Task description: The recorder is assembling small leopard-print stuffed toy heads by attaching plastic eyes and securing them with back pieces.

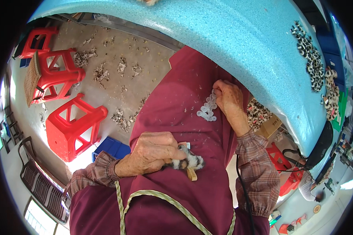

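Note:
On the lap of my maroon apron [184, 113], my left hand [151, 152] is closed around a small plush piece [190, 160]. Its short fur is white and black with some tan, and a yellowish flap or ribbon [191, 174] sticks out below. A little white tag shows at its upper edge. Farther up the lap lies a loose cluster of small translucent plastic discs [208, 109], ring-shaped. My right hand [229, 98] is at the upper right of this cluster, fingers curled and fingertips pinched against its edge. What sits between those fingertips is hidden.
A blue-covered table [239, 35] curves across the front and right, bearing a heap of small black-and-white parts [310, 58]. Red plastic stools [72, 125] and a blue bin [111, 149] stand at left. Scraps [102, 74] litter the floor. A cardboard box [270, 125] is under the table.

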`<action>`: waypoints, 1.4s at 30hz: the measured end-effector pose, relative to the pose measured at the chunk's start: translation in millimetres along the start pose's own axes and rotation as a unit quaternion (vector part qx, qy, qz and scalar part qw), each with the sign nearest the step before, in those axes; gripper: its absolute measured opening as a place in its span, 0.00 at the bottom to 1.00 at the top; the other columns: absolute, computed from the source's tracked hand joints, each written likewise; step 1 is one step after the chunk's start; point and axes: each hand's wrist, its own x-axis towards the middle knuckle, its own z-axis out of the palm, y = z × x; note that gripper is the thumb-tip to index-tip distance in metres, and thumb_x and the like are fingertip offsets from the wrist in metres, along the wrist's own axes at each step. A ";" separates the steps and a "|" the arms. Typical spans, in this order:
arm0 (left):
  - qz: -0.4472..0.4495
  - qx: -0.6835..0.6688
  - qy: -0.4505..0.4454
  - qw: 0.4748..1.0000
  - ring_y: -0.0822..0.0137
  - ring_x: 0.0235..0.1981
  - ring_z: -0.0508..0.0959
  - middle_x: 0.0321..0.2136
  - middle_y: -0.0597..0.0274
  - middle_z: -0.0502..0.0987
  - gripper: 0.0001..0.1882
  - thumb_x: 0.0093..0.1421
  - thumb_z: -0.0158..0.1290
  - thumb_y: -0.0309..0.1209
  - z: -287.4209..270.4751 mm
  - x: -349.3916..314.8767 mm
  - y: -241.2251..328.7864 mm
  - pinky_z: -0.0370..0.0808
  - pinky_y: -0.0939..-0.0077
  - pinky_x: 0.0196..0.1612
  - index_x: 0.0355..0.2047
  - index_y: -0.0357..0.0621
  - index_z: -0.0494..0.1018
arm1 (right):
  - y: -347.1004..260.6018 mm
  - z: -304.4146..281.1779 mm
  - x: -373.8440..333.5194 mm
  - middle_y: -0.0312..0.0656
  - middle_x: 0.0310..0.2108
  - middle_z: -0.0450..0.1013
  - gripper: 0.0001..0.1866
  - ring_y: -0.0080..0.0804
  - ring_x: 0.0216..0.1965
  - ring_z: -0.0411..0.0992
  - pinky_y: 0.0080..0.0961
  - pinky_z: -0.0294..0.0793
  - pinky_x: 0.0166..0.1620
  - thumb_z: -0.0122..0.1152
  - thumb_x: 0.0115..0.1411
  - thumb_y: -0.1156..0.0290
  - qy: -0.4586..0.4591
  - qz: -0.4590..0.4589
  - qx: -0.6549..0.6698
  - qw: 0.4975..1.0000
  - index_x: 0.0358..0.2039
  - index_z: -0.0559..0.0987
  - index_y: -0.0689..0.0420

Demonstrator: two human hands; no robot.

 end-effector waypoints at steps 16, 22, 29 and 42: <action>0.016 0.005 -0.006 1.000 0.68 0.22 0.74 0.21 0.63 0.72 0.13 0.40 0.58 0.17 3.5 -5.7 0.9 0.71 0.75 0.24 0.30 0.39 0.78 | -103.8 -47.7 -56.1 0.33 0.24 0.75 0.05 0.14 0.26 0.71 0.14 0.72 0.29 0.60 0.53 0.80 -0.133 0.088 0.565 0.810 0.32 0.77 0.63; 0.019 0.043 0.053 0.997 0.69 0.23 0.73 0.23 0.64 0.72 0.16 0.37 0.56 0.16 6.5 -11.8 0.4 0.71 0.77 0.25 0.30 0.40 0.80 | -111.4 -52.7 -84.3 0.34 0.26 0.75 0.06 0.14 0.29 0.72 0.14 0.72 0.32 0.59 0.53 0.82 -0.194 0.107 0.595 0.772 0.33 0.77 0.64; 0.003 0.022 0.054 0.998 0.69 0.23 0.73 0.24 0.63 0.73 0.18 0.36 0.54 0.14 7.3 -13.2 -0.2 0.70 0.77 0.25 0.31 0.40 0.81 | -107.5 -57.4 -90.0 0.35 0.28 0.76 0.08 0.15 0.30 0.72 0.14 0.73 0.34 0.58 0.54 0.82 -0.183 0.088 0.620 0.758 0.35 0.78 0.64; -0.094 0.177 0.099 0.975 0.61 0.33 0.75 0.31 0.52 0.75 0.15 0.48 0.56 0.29 17.2 -1.7 14.0 0.70 0.74 0.39 0.37 0.34 0.75 | -107.1 -50.0 -97.3 0.40 0.25 0.76 0.03 0.20 0.29 0.73 0.19 0.71 0.33 0.61 0.51 0.79 -0.041 0.029 0.655 0.754 0.28 0.78 0.65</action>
